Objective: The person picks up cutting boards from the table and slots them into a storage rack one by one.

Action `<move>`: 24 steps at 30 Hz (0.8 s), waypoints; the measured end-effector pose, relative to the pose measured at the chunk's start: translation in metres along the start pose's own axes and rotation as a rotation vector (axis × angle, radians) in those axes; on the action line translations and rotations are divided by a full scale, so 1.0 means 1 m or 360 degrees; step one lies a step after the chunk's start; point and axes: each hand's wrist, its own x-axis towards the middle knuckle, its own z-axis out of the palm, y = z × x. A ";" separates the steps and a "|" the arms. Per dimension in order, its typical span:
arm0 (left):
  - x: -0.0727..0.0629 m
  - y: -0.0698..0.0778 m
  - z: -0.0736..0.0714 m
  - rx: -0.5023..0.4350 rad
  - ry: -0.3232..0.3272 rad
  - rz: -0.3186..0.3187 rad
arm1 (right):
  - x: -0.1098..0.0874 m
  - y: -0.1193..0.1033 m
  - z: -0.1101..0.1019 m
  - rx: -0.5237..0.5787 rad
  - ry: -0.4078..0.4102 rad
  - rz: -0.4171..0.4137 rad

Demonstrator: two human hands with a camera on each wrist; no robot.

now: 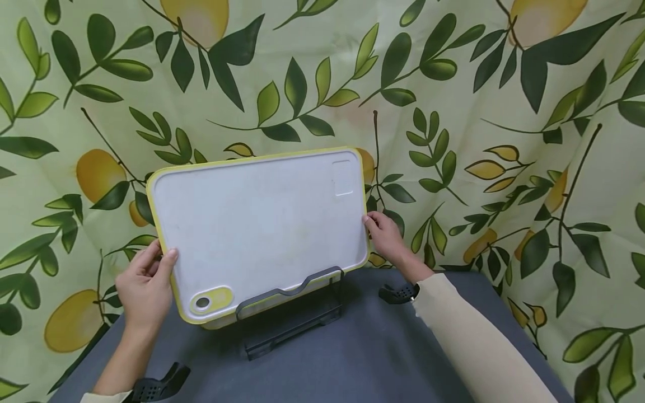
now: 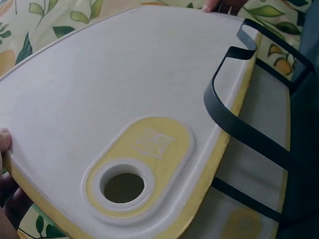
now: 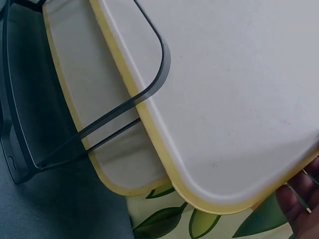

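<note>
A large white cutting board (image 1: 267, 224) with a yellow rim stands tilted in a dark metal rack (image 2: 251, 139). My left hand (image 1: 146, 285) grips its left edge, thumb on the front face and fingers behind. At the opposite edge, my right hand (image 1: 388, 238) pinches the rim with the thumb in front. A yellow oval patch with a round hole (image 2: 123, 188) marks the board's lower left corner. Behind it, partly hidden, a second white board with yellow edging (image 3: 99, 74) sits in the same rack.
The rack stands on a dark grey-blue tabletop (image 1: 403, 347). Behind it hangs a cloth (image 1: 428, 184) printed with lemons and leaves, which also runs along the right side. Dark straps (image 1: 158, 383) circle both wrists.
</note>
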 end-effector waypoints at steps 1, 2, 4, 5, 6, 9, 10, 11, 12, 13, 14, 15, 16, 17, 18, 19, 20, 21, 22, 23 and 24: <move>-0.001 -0.001 0.000 0.0000 -0.0003 -0.0011 | 0.000 0.000 0.000 -0.0001 0.0001 0.0000; -0.001 -0.001 0.000 0.0001 -0.0005 -0.0017 | -0.001 0.000 0.000 0.0000 0.0003 0.0000; -0.003 -0.003 0.000 0.0007 -0.0003 -0.0024 | -0.001 0.001 0.001 0.0001 0.0007 0.0002; -0.005 -0.003 -0.001 0.0013 0.0001 -0.0029 | -0.001 0.001 0.001 -0.0006 0.0006 -0.0003; -0.006 -0.004 -0.001 0.0019 0.0003 -0.0036 | -0.001 0.002 0.002 -0.0012 0.0002 -0.0004; -0.009 -0.005 -0.003 0.0042 0.0012 -0.0053 | -0.002 0.004 0.003 -0.0026 -0.0002 -0.0008; -0.011 -0.005 -0.003 0.0047 0.0012 -0.0059 | -0.002 0.005 0.003 -0.0028 -0.0007 -0.0012; -0.012 -0.005 -0.004 0.0053 0.0011 -0.0068 | -0.003 0.006 0.004 -0.0031 -0.0008 -0.0015; -0.013 -0.006 -0.004 0.0058 0.0010 -0.0073 | -0.003 0.007 0.004 -0.0024 -0.0009 -0.0016; -0.014 -0.006 -0.005 0.0060 0.0010 -0.0080 | -0.003 0.007 0.004 -0.0019 -0.0009 -0.0022; -0.015 -0.006 -0.005 0.0063 0.0007 -0.0087 | -0.004 0.008 0.005 -0.0015 -0.0011 -0.0028; -0.016 -0.007 -0.005 0.0063 0.0002 -0.0093 | -0.004 0.009 0.005 -0.0009 -0.0014 -0.0031; -0.016 -0.007 -0.005 0.0064 -0.0001 -0.0095 | -0.004 0.010 0.005 -0.0006 -0.0015 -0.0037; -0.017 -0.007 -0.006 0.0061 -0.0003 -0.0098 | -0.004 0.011 0.006 -0.0001 -0.0015 -0.0039; -0.018 -0.008 -0.006 0.0061 -0.0004 -0.0097 | -0.005 0.012 0.006 0.0004 -0.0015 -0.0040; -0.019 -0.008 -0.006 0.0064 -0.0005 -0.0094 | -0.005 0.013 0.006 0.0001 -0.0014 -0.0042; -0.020 -0.008 -0.006 0.0066 -0.0008 -0.0092 | -0.005 0.014 0.007 0.0000 -0.0011 -0.0046; -0.020 -0.008 -0.006 0.0068 -0.0007 -0.0086 | -0.005 0.016 0.007 -0.0002 -0.0008 -0.0049; -0.021 -0.009 -0.006 0.0074 -0.0005 -0.0081 | -0.005 0.017 0.008 -0.0001 -0.0005 -0.0049; -0.022 -0.009 -0.006 0.0077 -0.0005 -0.0078 | -0.006 0.018 0.008 0.0003 -0.0005 -0.0045; -0.023 -0.010 -0.006 0.0084 -0.0004 -0.0074 | -0.006 0.019 0.009 0.0005 -0.0006 -0.0042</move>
